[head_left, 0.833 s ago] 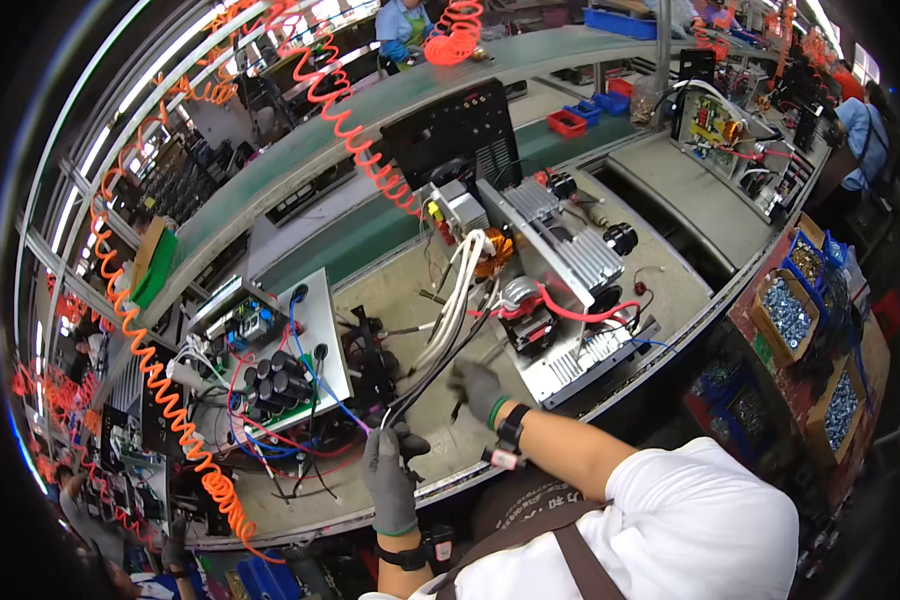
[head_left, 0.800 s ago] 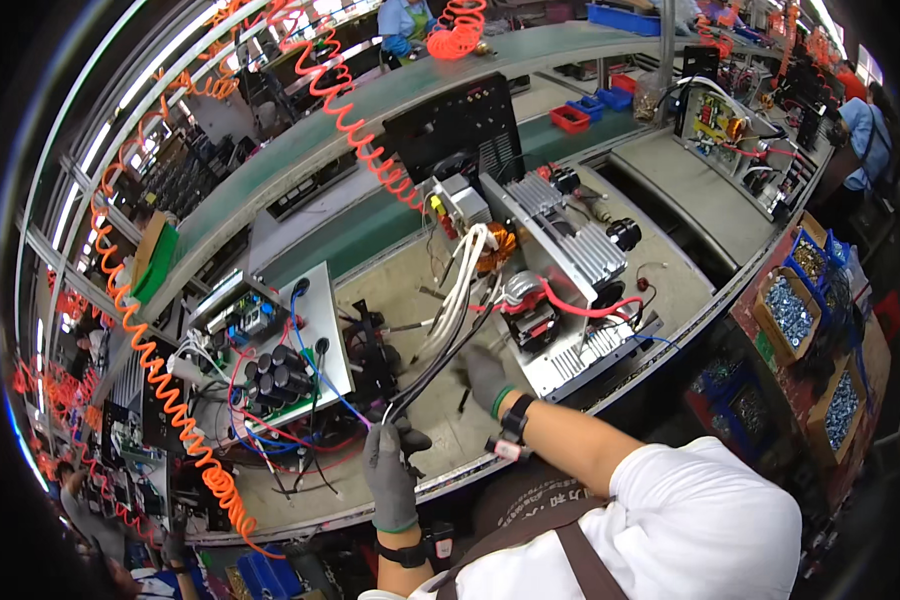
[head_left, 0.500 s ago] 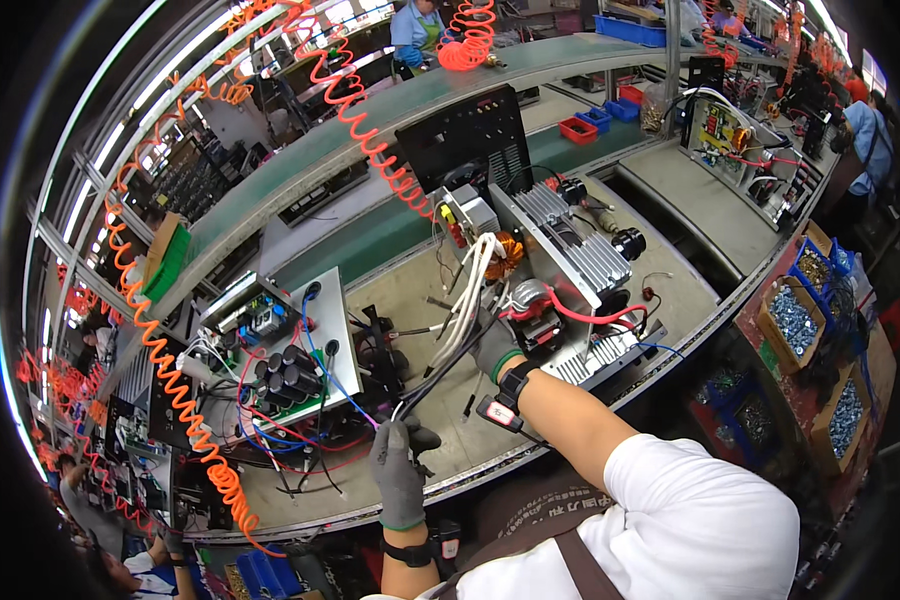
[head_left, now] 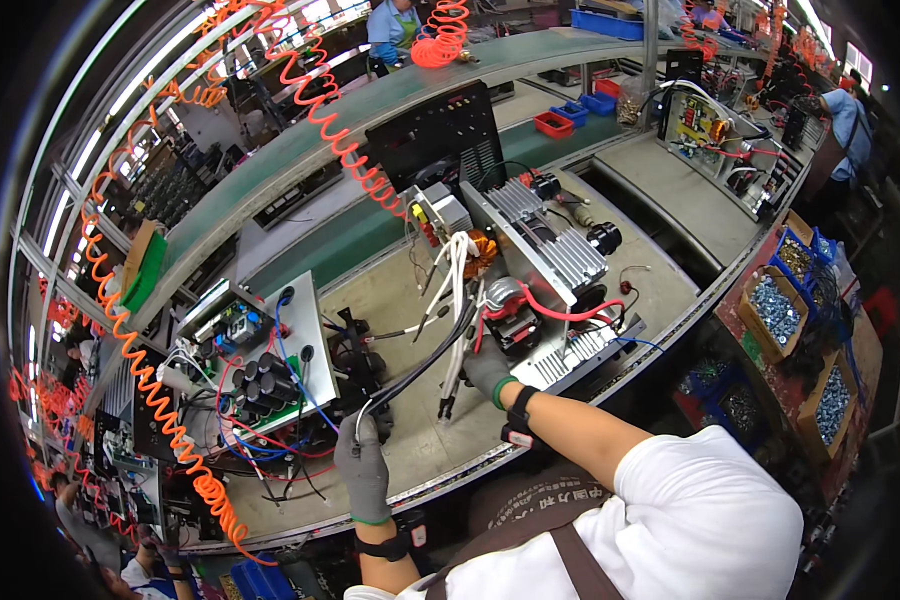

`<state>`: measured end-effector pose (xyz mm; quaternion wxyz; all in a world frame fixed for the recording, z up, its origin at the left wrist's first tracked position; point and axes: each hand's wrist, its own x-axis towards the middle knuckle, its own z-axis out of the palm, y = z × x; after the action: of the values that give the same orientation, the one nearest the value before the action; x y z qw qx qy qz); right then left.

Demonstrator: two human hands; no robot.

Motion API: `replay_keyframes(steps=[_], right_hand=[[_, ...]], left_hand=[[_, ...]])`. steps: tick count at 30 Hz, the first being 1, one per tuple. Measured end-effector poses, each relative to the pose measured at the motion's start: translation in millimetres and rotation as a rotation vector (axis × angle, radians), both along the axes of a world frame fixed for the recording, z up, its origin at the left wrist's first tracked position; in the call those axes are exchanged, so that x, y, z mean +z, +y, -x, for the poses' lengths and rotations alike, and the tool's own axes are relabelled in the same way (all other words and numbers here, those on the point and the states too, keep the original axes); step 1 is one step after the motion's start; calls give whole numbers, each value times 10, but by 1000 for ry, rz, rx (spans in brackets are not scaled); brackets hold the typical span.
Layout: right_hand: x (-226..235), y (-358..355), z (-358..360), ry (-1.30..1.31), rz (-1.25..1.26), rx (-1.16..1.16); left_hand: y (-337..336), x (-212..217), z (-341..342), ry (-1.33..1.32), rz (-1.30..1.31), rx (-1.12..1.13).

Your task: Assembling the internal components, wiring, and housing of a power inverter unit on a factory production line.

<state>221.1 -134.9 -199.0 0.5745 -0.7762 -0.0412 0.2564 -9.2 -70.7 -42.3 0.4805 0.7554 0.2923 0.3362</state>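
My left hand (head_left: 362,468), in a grey glove, pinches the end of a black cable (head_left: 417,372) near the bench's front edge. That cable runs up to an open metal unit with finned heat sinks (head_left: 560,250). From the same unit a bundle of white cables (head_left: 457,300) hangs down, its dark tips close to the bench top. Beside this bundle is my right hand (head_left: 490,375), also gloved, just below a red-and-silver round part (head_left: 508,312). Its fingertips are partly hidden, so I cannot tell whether they grip the white cables.
To the left stands a second unit with black capacitors (head_left: 270,385) and loose wires. An orange coiled hose (head_left: 175,410) hangs in front of it. A slotted metal plate (head_left: 570,358) lies at right. Boxes of screws (head_left: 773,312) are beyond the bench's right edge. Other people work farther off.
The white cables have come away from the black ones and hang straighter, nearer my right hand. My right hand has shifted slightly toward me. The whole view has turned a little.
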Motion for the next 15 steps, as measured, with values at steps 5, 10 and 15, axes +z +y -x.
replay_keyframes(steps=[5, 10, 15], right_hand=[[-265, 364, -204, 397, -151, 91], [-233, 157, -139, -691, 464, 767], [320, -231, 50, -259, -7, 474]], left_hand=[[-149, 211, 49, 376, -612, 26], [-523, 589, -331, 267, -574, -263], [-419, 41, -1678, 351, -769, -203]])
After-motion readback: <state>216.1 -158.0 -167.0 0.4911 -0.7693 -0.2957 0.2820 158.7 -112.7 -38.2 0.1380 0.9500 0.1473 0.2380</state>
